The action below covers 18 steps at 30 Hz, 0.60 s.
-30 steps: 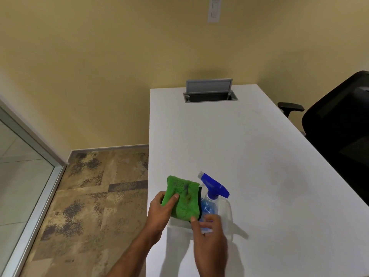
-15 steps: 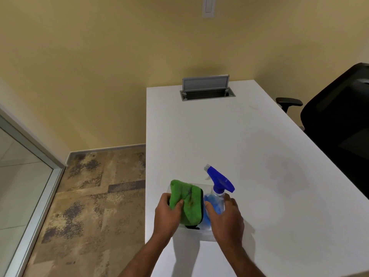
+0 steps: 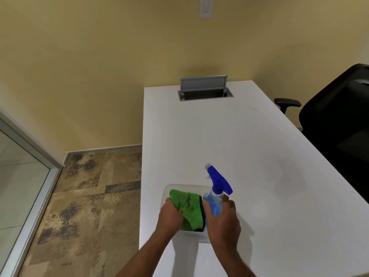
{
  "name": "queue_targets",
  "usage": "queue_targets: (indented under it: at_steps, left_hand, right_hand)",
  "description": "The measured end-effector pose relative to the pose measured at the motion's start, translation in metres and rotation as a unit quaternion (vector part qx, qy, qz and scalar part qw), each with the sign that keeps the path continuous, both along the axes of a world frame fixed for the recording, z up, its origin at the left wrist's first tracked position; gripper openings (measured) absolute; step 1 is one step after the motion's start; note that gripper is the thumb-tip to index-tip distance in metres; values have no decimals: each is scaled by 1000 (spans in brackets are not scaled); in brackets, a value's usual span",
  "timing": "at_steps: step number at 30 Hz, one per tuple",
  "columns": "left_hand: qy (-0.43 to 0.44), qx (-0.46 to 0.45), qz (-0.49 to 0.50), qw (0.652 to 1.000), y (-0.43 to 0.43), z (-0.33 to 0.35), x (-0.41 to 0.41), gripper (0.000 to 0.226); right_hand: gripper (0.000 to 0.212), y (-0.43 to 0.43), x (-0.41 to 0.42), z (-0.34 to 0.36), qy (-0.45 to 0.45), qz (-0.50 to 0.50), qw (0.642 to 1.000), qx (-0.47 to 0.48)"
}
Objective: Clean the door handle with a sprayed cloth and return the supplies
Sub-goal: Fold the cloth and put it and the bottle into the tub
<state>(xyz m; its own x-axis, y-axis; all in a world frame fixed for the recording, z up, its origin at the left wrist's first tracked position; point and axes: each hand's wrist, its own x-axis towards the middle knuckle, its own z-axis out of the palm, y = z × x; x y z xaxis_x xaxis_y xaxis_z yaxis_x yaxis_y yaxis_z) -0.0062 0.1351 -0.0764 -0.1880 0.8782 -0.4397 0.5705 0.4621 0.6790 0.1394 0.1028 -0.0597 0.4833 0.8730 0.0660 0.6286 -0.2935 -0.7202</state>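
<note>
Our left hand (image 3: 169, 215) is curled tight on the near edge of the green cloth (image 3: 188, 208), thumb on top, pressing it into the clear tub (image 3: 167, 193). Our right hand (image 3: 222, 220) is wrapped around the body of the spray bottle (image 3: 214, 198), fingers closed on it, just beside the cloth. The two hands sit close together, with only the cloth's dark edge and the bottle between them.

The cloth lies folded inside the tub on its left side. The bottle stands upright on the tub's right side, its blue trigger head (image 3: 218, 179) rising above the rim, nozzle pointing away to the left. We cannot tell whether the bottle's base touches the tub floor.

The tub sits on the white desk (image 3: 259, 156), near its left front edge. Further back, a grey cable hatch (image 3: 203, 88) stands open in the desktop. A black office chair (image 3: 337, 120) is on the right. Patterned carpet (image 3: 89, 196) lies to the left, and a light switch (image 3: 205, 7) is on the yellow wall.
</note>
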Motion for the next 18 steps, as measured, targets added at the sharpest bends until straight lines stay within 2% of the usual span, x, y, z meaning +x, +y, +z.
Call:
queue_targets:
  at_steps: [2, 4, 5, 6, 7, 9, 14, 18]
  left_hand:
    - [33, 31, -6, 999, -4, -1, 3, 21]
    - [100, 72, -61, 990, -10, -4, 6, 67]
    - [165, 98, -108, 976, -13, -5, 7, 86]
    - [233, 129, -154, 952, -16, -7, 7, 96]
    - [273, 154, -184, 932, -17, -7, 5, 96]
    - [281, 160, -215, 922, -19, -8, 2, 80]
    - [245, 131, -235, 931, -16, -6, -4, 37]
    - [213, 83, -227, 947, -13, -3, 1, 31]
  right_hand:
    - [57, 0, -1, -1, -4, 0, 1000, -2]
    - [58, 1, -1, -3, -2, 0, 1000, -5]
    - [57, 1, -1, -4, 0, 2, 1000, -8]
    - [57, 1, 0, -4, 1, 2, 1000, -12]
    - [57, 1, 0, -5, 1, 2, 1000, -15]
    - [58, 1, 0, -6, -1, 3, 1000, -13]
    - [58, 0, -1, -5, 1, 12, 1000, -6]
    - [59, 0, -1, -4, -7, 16, 1000, -12]
